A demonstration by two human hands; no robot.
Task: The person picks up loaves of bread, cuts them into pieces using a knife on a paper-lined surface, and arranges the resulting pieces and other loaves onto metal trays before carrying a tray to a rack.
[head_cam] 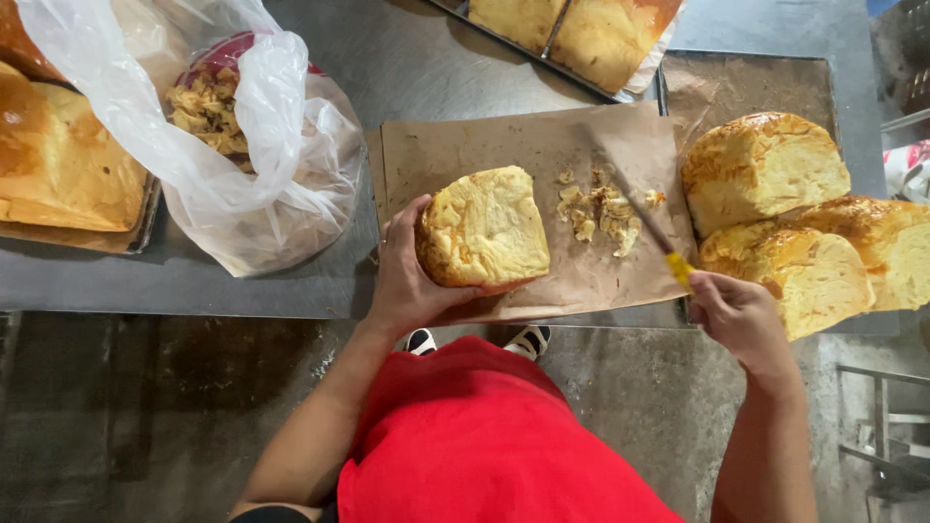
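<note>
Steel worktop [291, 281], front edge: left hand [407, 276] clamped on bread loaf [482, 229]; right hand [741, 315] closed on knife [647, 225], blade slanting toward crumbs [599, 208] beside the loaf.

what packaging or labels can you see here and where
plastic bag: upper left on the metal table, clear and crumpled, open, holding bread scraps over something red.
brown paper: table centre, flat sheet under the loaf held by the left hand.
No labels, signs or screens.

Loaf [484, 228] on paper [436, 155]; scraps [601, 208] right, bag [262, 145] left.
</note>
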